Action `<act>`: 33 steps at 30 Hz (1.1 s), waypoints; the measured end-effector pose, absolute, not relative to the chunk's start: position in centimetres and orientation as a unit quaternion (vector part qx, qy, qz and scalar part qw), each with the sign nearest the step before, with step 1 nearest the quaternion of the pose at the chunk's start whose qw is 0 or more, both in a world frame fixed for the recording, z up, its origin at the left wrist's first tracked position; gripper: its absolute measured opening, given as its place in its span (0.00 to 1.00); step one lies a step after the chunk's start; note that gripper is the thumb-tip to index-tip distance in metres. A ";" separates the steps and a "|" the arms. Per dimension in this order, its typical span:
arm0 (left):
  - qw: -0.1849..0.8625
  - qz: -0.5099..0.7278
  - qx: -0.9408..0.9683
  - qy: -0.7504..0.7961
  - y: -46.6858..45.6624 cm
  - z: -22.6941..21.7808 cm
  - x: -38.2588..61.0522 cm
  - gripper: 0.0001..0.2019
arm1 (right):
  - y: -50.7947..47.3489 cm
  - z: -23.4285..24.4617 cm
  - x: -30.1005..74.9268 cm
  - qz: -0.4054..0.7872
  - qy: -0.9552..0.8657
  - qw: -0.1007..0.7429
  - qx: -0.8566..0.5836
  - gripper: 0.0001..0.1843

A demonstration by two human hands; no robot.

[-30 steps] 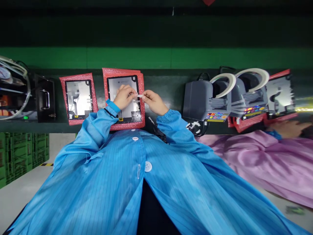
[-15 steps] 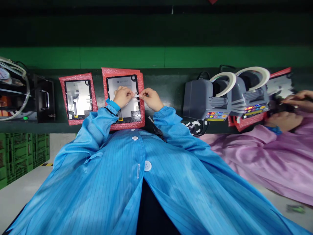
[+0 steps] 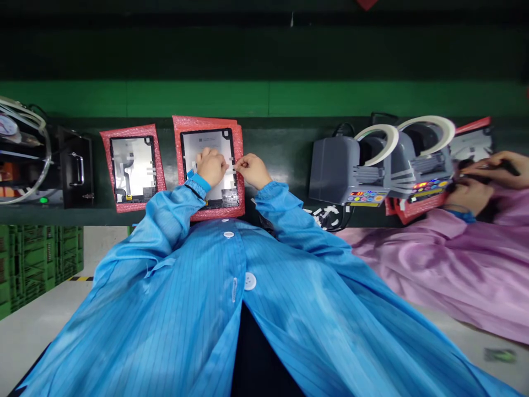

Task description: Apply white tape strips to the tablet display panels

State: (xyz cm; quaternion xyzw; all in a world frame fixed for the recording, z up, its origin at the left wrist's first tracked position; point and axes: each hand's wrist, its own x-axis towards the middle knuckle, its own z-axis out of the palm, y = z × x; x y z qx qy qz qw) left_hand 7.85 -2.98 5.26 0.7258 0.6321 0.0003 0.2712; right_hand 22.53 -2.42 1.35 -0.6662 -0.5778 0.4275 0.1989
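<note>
Right hand (image 3: 254, 171), left hand (image 3: 212, 167), both pinched narrow toward three o'clock on the panel (image 3: 212, 140); what's held can't be told. By one slip, a tab (image 3: 233, 171) could be skewed!

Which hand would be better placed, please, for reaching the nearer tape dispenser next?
The right hand, probably: it is nearer that tape dispenser, while the left hand is farther left, over the black-framed panel.

The blue pinstriped coat (image 3: 185, 309) shows 3 white buttons (image 3: 250, 281).
</note>
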 end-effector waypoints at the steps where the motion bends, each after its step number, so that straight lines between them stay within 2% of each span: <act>1: 0.269 -0.002 0.727 0.632 -3.0 5.3 7.9 0.09 | -2.3 1.4 22.5 0.437 -0.565 0.192 -0.673 0.08; 5: 0.268 0.004 0.717 0.643 -2.9 5.2 7.9 0.07 | -2.2 1.7 22.9 0.520 -0.461 0.183 -0.696 0.16; 9: 0.273 0.057 0.686 0.672 -2.6 4.8 7.3 0.06 | -3.0 1.9 23.4 0.613 -0.341 0.223 -0.677 0.24; 14: 0.262 0.104 0.687 0.669 -2.6 4.0 7.2 0.10 | -4.0 1.4 22.7 0.631 -0.288 0.300 -0.655 0.25; 17: 0.256 0.108 0.687 0.672 -2.9 4.0 6.7 0.07 | -4.0 0.8 22.4 0.643 -0.274 0.307 -0.645 0.25; 19: 0.232 0.132 0.658 0.704 -3.4 4.1 5.1 0.07 | -4.0 0.7 22.4 0.643 -0.275 0.312 -0.643 0.22; 22: 0.189 0.167 0.574 0.779 -4.5 3.9 1.3 0.11 | -4.2 0.9 22.3 0.580 -0.329 0.332 -0.668 0.14; 25: 0.237 0.159 0.528 0.800 -5.6 3.2 -1.3 0.05 | -4.5 1.4 21.9 0.473 -0.425 0.344 -0.691 0.10; 27: 0.274 0.178 0.516 0.792 -6.2 2.7 -1.5 0.09 | -4.7 1.8 21.6 0.441 -0.453 0.347 -0.693 0.09; 30: 0.287 0.236 0.478 0.796 -6.7 2.4 -0.9 0.12 | -4.8 2.5 21.2 0.494 -0.415 0.354 -0.676 0.11; 33: 0.293 0.273 0.433 0.808 -7.4 2.9 -2.2 0.11 | -4.5 3.0 19.2 0.580 -0.405 0.368 -0.604 0.19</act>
